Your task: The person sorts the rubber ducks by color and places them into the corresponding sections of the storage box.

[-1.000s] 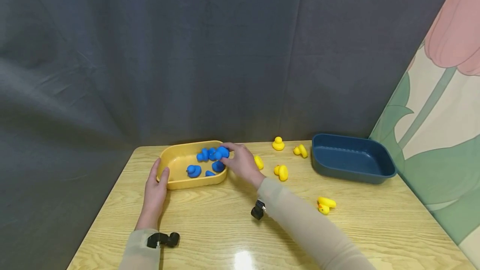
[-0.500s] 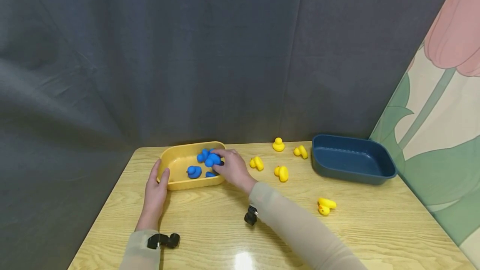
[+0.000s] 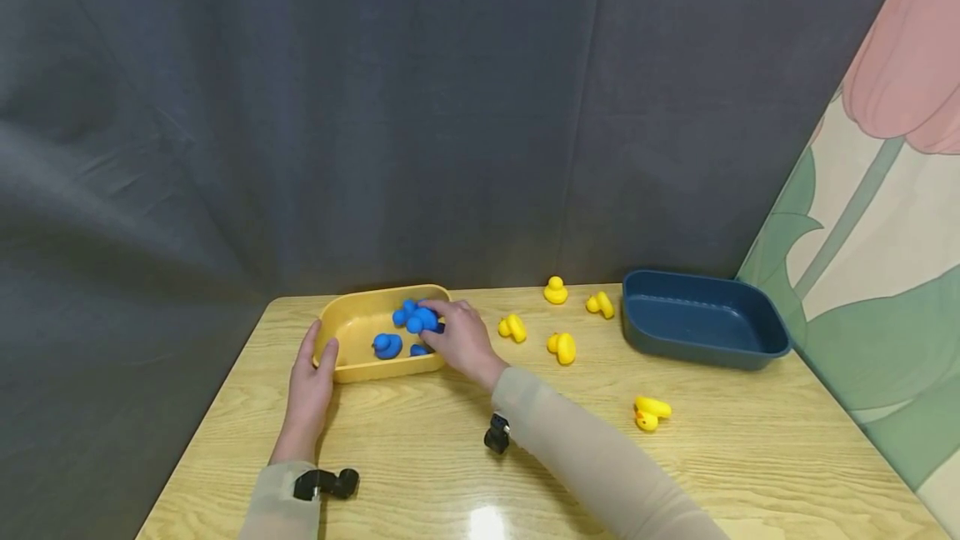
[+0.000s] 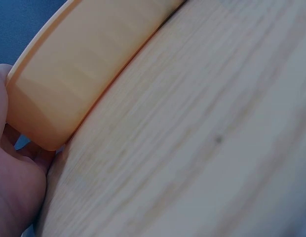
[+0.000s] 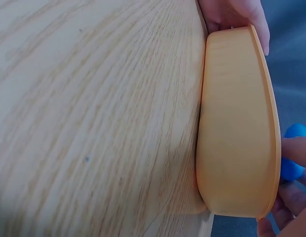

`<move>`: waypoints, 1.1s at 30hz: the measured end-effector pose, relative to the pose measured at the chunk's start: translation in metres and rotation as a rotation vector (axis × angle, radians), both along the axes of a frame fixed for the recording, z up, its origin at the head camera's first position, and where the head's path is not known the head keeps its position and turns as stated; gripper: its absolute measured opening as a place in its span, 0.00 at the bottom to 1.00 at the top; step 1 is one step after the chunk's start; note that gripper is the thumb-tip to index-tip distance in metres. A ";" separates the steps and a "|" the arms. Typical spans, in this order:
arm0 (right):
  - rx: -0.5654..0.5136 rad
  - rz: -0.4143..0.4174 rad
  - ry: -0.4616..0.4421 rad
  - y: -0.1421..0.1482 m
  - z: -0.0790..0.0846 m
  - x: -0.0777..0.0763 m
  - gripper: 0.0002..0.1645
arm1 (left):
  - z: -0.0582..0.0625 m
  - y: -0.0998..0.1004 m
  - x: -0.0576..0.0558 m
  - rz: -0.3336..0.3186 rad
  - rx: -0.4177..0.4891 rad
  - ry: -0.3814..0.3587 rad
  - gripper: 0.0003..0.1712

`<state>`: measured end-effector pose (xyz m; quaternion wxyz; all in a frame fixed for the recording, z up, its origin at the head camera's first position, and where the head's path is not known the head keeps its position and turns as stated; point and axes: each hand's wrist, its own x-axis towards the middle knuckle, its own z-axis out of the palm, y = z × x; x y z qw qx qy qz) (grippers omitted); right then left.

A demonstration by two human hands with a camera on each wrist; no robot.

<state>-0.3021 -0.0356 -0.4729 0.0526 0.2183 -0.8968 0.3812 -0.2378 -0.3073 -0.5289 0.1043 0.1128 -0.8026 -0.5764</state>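
A yellow oblong tray [image 3: 390, 369] stands at the back left of the table. My left hand [image 3: 309, 382] grips its left end, the thumb over the rim, as the left wrist view also shows. With my right hand [image 3: 465, 342] I pinch a blue rubber duck [image 3: 422, 321] inside the tray's right part. Other blue ducks lie around it, one blue duck [image 3: 387, 346] plainly apart near the middle; some are partly hidden behind my right hand or the front wall. In the right wrist view, blue [image 5: 292, 170] shows between my fingers past the tray rim.
Several yellow rubber ducks lie scattered on the wooden table, such as one yellow duck [image 3: 512, 327] just right of my right hand and another yellow duck [image 3: 651, 412] farther forward. A dark blue tray [image 3: 697, 348] stands at the back right. A grey curtain [image 3: 450, 107] hangs behind the table.
My right hand has moved left and slightly down with the blue duck, from the tray's right rim to inside it. A yellow duck it partly covered now shows whole. The left hand stays put.
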 end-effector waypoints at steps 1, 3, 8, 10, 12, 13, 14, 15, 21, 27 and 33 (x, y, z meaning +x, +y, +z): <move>0.000 0.002 0.000 0.000 0.000 0.000 0.31 | -0.001 0.000 0.000 0.001 -0.001 -0.001 0.45; -0.002 0.005 0.002 0.001 0.000 0.001 0.32 | -0.001 0.001 -0.001 0.000 0.000 -0.001 0.45; -0.019 0.013 0.010 0.005 0.000 0.002 0.34 | -0.003 0.002 0.000 -0.002 -0.002 0.004 0.46; -0.025 0.014 0.011 0.006 0.000 0.003 0.34 | -0.003 0.002 0.001 -0.001 -0.006 0.001 0.46; -0.028 0.017 0.015 0.007 0.000 0.003 0.34 | -0.002 0.002 0.002 -0.003 -0.008 -0.004 0.46; -0.028 0.019 0.017 0.008 0.001 0.004 0.34 | -0.002 0.002 0.003 -0.003 -0.009 -0.007 0.46; -0.029 0.021 0.018 0.008 0.001 0.004 0.34 | -0.002 0.002 0.003 -0.002 -0.009 -0.009 0.46; -0.032 0.024 0.018 0.009 0.001 0.004 0.34 | -0.002 0.002 0.003 -0.002 -0.009 -0.011 0.46; -0.042 0.023 0.015 0.012 0.005 0.007 0.33 | 0.001 0.002 0.004 -0.007 -0.017 -0.012 0.46; -0.023 0.018 0.019 0.015 0.009 0.008 0.34 | 0.004 0.001 0.003 -0.016 -0.030 -0.012 0.46; -0.041 0.032 0.007 0.020 0.014 0.012 0.35 | 0.002 -0.002 0.003 -0.014 -0.037 -0.005 0.46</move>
